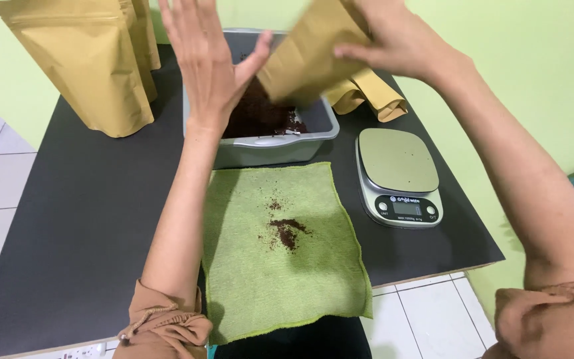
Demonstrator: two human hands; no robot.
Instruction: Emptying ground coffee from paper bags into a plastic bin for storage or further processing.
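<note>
At upper centre, the right hand (393, 40) grips a brown pouch (307, 60) over the grey tub (267, 143) of dark grounds (257, 113); the left hand (204, 60) is open, flat beside it.

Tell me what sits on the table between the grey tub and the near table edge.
In the head view, a green cloth lies between the grey tub and the near edge, with dark brown grounds spilled on it.
</note>
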